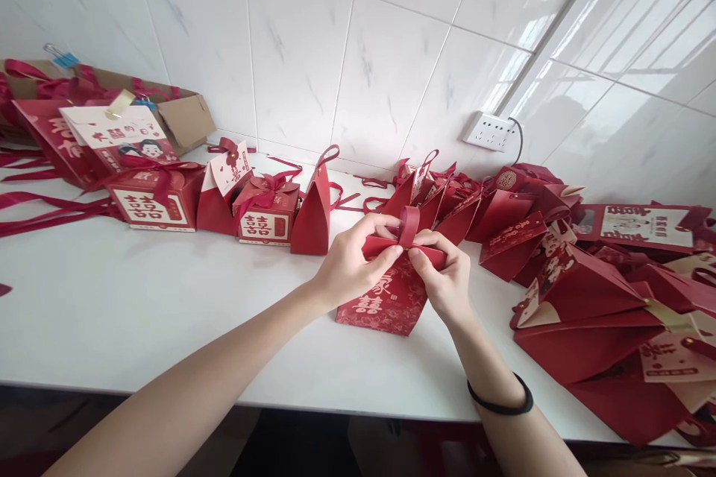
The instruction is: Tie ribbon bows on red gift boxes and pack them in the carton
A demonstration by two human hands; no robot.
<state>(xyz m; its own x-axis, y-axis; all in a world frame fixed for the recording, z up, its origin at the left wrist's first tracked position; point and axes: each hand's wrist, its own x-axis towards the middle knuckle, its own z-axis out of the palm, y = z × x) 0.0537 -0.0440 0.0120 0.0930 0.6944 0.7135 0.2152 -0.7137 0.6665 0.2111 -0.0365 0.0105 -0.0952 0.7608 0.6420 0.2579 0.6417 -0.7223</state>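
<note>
A red gift box (385, 305) with white lettering stands on the white table in front of me, its front facing me. A red strap handle (409, 222) loops up from its top. My left hand (363, 253) pinches the top edge at the left of the strap, thumb in front and fingers behind. From the right, my right hand (444, 272) grips the same edge, its thumb close to the left thumb at the base of the loop. The fingertips behind the box are partly hidden.
Finished-looking red boxes (154, 201) and a tall red box (313, 212) line the table's left and middle. Several more boxes (587, 291) are heaped at the right. A cardboard carton (184, 119) with ribbons stands back left. A power strip (492, 133) hangs on the tiled wall.
</note>
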